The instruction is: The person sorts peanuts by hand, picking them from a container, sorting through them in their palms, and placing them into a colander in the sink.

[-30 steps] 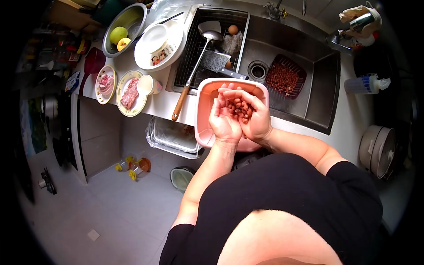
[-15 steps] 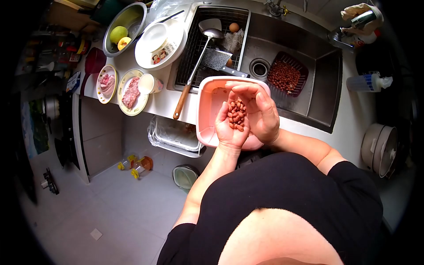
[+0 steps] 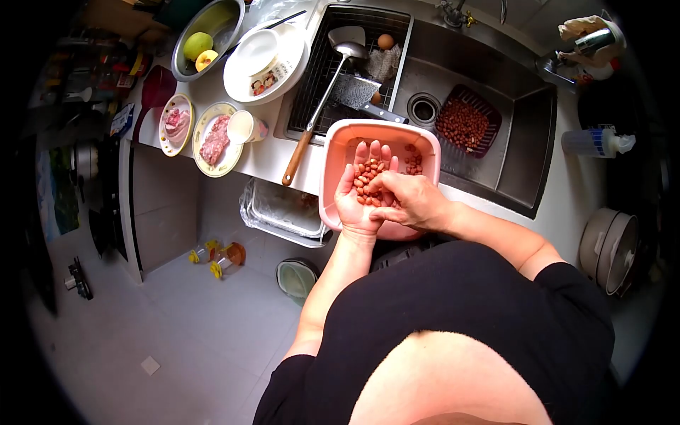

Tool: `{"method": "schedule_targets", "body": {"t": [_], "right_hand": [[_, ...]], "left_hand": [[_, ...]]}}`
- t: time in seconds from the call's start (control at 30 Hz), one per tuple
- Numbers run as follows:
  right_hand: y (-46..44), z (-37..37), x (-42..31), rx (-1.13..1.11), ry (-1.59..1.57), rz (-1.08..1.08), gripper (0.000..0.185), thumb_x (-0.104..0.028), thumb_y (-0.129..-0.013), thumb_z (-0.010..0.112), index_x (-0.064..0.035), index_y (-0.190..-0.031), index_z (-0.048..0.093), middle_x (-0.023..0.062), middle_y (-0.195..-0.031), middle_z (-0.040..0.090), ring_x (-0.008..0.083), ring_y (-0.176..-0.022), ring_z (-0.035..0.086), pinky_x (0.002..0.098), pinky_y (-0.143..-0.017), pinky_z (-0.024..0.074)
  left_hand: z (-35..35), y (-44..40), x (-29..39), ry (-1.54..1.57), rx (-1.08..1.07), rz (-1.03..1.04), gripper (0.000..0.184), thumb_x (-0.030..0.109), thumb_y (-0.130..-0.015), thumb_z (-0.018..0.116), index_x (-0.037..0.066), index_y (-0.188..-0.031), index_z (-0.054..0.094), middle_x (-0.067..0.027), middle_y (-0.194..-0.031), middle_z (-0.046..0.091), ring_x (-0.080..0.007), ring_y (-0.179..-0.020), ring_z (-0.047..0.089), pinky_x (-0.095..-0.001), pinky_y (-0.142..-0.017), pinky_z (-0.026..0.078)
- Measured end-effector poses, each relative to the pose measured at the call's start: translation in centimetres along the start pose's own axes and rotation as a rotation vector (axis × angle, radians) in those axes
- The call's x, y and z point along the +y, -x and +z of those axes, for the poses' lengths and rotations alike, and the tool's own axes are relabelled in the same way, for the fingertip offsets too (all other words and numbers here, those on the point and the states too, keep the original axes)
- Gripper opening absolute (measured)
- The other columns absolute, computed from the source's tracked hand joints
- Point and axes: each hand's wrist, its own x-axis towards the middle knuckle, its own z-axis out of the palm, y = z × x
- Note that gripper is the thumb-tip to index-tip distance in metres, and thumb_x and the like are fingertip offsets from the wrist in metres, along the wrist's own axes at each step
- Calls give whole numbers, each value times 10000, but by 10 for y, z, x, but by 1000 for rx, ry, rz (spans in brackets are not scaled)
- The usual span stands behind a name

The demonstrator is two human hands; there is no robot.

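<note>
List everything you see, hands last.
sink: one, grey, right
basket: one, dark purple, in sink
tub: one, pink, near sink
peanuts: many, reddish, left hand, tub, basket
rack: one, dark, beside sink
spatula: one, silver, across rack
cleaver: one, grey, over rack
egg: at least one, brown, rack
plates: two, cream, counter
meat: two portions, pink, on plates
cup: one, whitish, by plates
metal bowl: one, grey, counter
fruit: two, green, yellow, in metal bowl
basin: one, white, counter
pot: one, beige, far right
bottle: one, whitish, right
containers: two, yellowish, floor
bin: one, greenish, floor
left hand: one, bare, palm up
right hand: one, bare, over peanuts
</note>
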Motion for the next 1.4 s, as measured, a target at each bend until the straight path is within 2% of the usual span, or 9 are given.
{"method": "schedule_targets", "body": {"t": [0.43, 0.53, 0.6, 0.63, 0.7, 0.83, 1.07, 1.13, 1.4], "right_hand": [[-3, -3, 7, 18, -87, -136, 144, -107, -780, 653, -31, -875, 575, 135, -798, 600, 308, -776, 619, 375, -718, 506], [-2, -3, 7, 46, -215, -75, 120, -106, -829, 624, -31, -889, 553, 103, -744, 597, 259, -745, 635, 370, -691, 508], [-2, -6, 6, 18, -632, 300, 119, -125, -892, 575, -33, -938, 516, 41, -692, 565, 163, -685, 604, 319, -634, 494], [-2, -14, 5, -47, -897, 435, 128, -158, -937, 521, -42, -931, 466, 3, -706, 523, 84, -676, 528, 262, -600, 458], [-8, -4, 18, 118, -827, 244, 241, -274, -976, 446, -70, -852, 416, -6, -712, 479, 63, -625, 434, 215, -557, 398], [-5, -14, 25, -31, -1111, 313, 325, -361, -990, 400, -92, -807, 407, -22, -693, 450, 54, -590, 372, 193, -527, 346], [-9, -16, 21, 3, -1062, 417, 313, -347, -985, 437, -102, -791, 446, -29, -680, 476, 35, -564, 389, 187, -497, 341], [-10, -16, 22, 30, -856, 330, 285, -308, -981, 464, -84, -806, 481, -31, -693, 501, 34, -572, 432, 186, -504, 373], [-11, -10, 19, 127, -864, 389, 233, -230, -973, 491, -51, -834, 549, -27, -706, 537, 32, -593, 485, 179, -535, 419]], "left_hand": [[-7, -2, 2, 1, 0, -11, 350, 228, -937, 437, 61, -1223, 550, -132, -1239, 562, -292, -1198, 482, -454, -1104, 294], [-8, -1, 1, 3, -16, -28, 350, 215, -929, 447, 69, -1230, 552, -126, -1248, 560, -281, -1212, 472, -450, -1103, 293], [-8, 1, 2, 11, -35, -42, 354, 203, -924, 451, 79, -1240, 552, -120, -1257, 557, -270, -1229, 458, -444, -1105, 287], [-8, 1, 2, 57, -8, -48, 353, 199, -922, 455, 78, -1240, 551, -119, -1260, 555, -267, -1243, 449, -444, -1092, 308], [-8, 0, 0, 88, 53, -36, 352, 187, -918, 460, 78, -1242, 547, -118, -1280, 542, -260, -1280, 418, -444, -1059, 355], [-7, -1, -1, 65, 30, -53, 357, 192, -917, 462, 79, -1246, 542, -119, -1296, 529, -265, -1286, 411, -444, -1070, 341], [-6, -1, 0, 45, 47, -40, 373, 231, -929, 441, 74, -1257, 525, -133, -1310, 514, -279, -1284, 411, -446, -1072, 335], [-6, 0, 2, 68, 31, -62, 378, 246, -938, 423, 65, -1255, 521, -140, -1304, 517, -287, -1270, 427, -440, -1065, 348], [-9, 1, 2, 74, 22, -86, 397, 260, -944, 406, 84, -1292, 484, -121, -1360, 464, -284, -1297, 393, -453, -1027, 395]]}}
